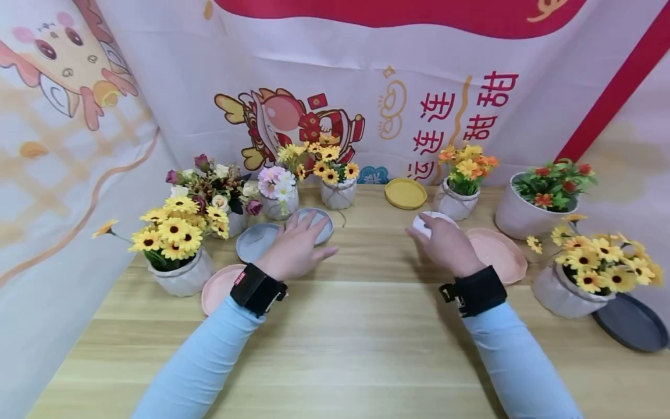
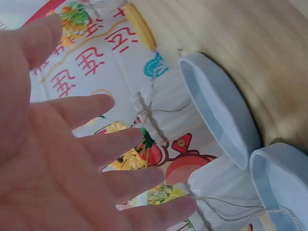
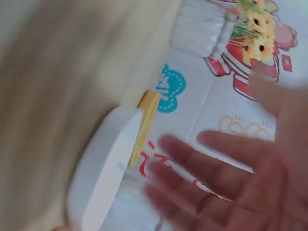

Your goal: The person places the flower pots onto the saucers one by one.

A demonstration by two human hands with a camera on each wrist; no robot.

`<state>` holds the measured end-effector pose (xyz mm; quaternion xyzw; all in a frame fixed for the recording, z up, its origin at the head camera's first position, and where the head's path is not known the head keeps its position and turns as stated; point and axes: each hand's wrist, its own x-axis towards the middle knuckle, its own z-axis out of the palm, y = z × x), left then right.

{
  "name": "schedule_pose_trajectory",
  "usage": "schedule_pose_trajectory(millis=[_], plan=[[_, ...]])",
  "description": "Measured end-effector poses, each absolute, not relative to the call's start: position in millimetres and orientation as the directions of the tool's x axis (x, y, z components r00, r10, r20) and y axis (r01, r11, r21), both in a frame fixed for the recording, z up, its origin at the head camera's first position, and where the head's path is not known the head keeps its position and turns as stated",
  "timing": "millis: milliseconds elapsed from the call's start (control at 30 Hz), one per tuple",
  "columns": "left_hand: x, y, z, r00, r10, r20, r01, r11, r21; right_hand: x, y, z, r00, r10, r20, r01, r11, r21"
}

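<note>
White saucer (image 3: pixel 103 163) on wooden table (image 1: pixel 340 349), printed cloth (image 1: pixel 335 64) behind.

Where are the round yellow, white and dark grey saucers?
Round yellow saucer (image 1: pixel 405 194), head view: middle of its inside.
Round white saucer (image 3: pixel 98 161), right wrist view: its outer side wall.
Round dark grey saucer (image 1: pixel 630 322), head view: middle of its inside.
</note>
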<state>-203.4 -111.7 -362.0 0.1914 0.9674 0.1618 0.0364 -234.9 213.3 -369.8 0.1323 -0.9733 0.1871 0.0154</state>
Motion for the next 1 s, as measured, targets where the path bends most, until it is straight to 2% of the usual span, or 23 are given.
schedule_pose_trajectory(millis=[100,200,333,467,567,667,800,1000], plan=[[-206.0,-112.3,-359.5,-0.922,0.38,0.078,0.382,0.852,0.358,-261.6,214.0,-360.3,-0.971,-0.175,0.16,-0.228,0.878,-0.421],[-206.9,-115.1,-357.5,-0.925,0.346,0.156,0.379,0.842,0.384,-297.9,211.3,-353.0,-0.986,-0.125,0.114,-0.162,0.897,-0.412],[-204.8,-119.6,-355.1,-0.941,0.279,0.19,0.334,0.85,0.408,-344.2,205.9,-358.2,-0.995,-0.1,-0.015,-0.09,0.944,-0.319],[-202.0,-121.0,-353.0,-0.948,0.252,0.195,0.313,0.855,0.414,-376.1,203.6,-373.9,-0.988,-0.15,-0.043,-0.142,0.978,-0.151],[-200.4,-119.2,-352.0,-0.945,0.263,0.193,0.322,0.852,0.413,-388.0,204.3,-382.1,-0.985,-0.169,-0.04,-0.168,0.985,-0.039],[-199.1,-116.5,-350.0,-0.945,0.268,0.186,0.323,0.852,0.412,-393.3,204.7,-384.9,-0.988,-0.136,-0.074,-0.136,0.991,-0.006],[-198.7,-116.1,-346.6,-0.947,0.265,0.182,0.318,0.856,0.408,-401.5,205.5,-387.7,-0.99,-0.081,-0.118,-0.079,0.997,-0.016],[-199.5,-122.0,-342.5,-0.952,0.249,0.177,0.301,0.863,0.406,-408.8,198.9,-388.0,-0.992,-0.046,-0.12,-0.034,0.994,-0.101]])
